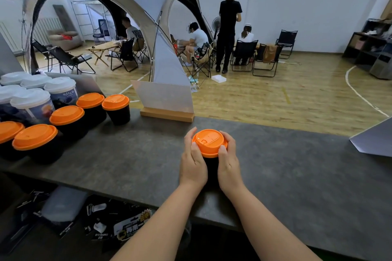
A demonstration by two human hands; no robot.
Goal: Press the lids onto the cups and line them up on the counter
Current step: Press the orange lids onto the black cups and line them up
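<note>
Pressing both thumbs down evenly on the orange lid (209,142), left hand (192,164) and right hand (228,165) each wrapping a grip around the black cup (210,165) standing mid-bench (127,167), until seating all round.

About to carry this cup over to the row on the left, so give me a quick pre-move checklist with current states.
1. Orange lid level on the black cup: ok.
2. Lid snapped fully down all round: cannot tell.
3. Left hand and right hand gripping both sides: ok.
4. Cup upright on the counter: ok.
5. Free counter beside the nearest orange-lidded cup in the row: ok.
</note>
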